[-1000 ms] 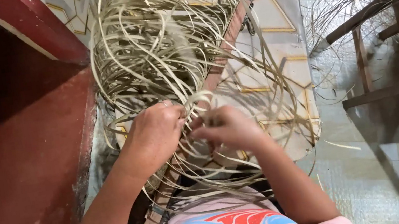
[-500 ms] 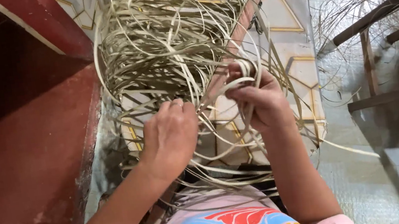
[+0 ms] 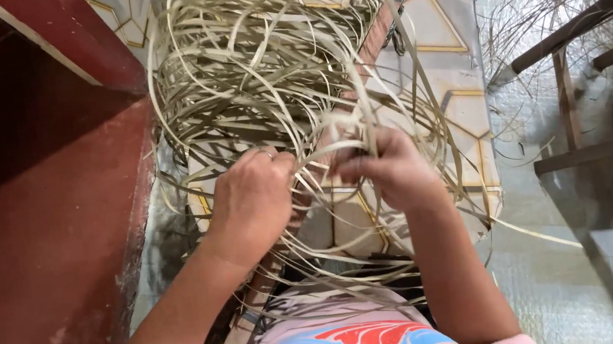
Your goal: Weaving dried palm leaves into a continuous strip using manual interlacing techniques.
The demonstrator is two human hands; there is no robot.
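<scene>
We note the left hand (image 3: 251, 199) and right hand (image 3: 389, 169) both clenched on pale cane strips (image 3: 261, 67) coiled just beyond them; a hard pull could likely tangle or kink loose loops.

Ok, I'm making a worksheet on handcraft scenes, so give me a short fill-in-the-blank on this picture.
1. Both hands grip thin pale ____ from a tangled coil.
2. A ring shows on a finger of the ____ hand.
3. The right hand is closed into a ____ around its strands.
4. The wooden stool stands on the person's ____ side.

Missing words: strips; left; fist; right
</scene>
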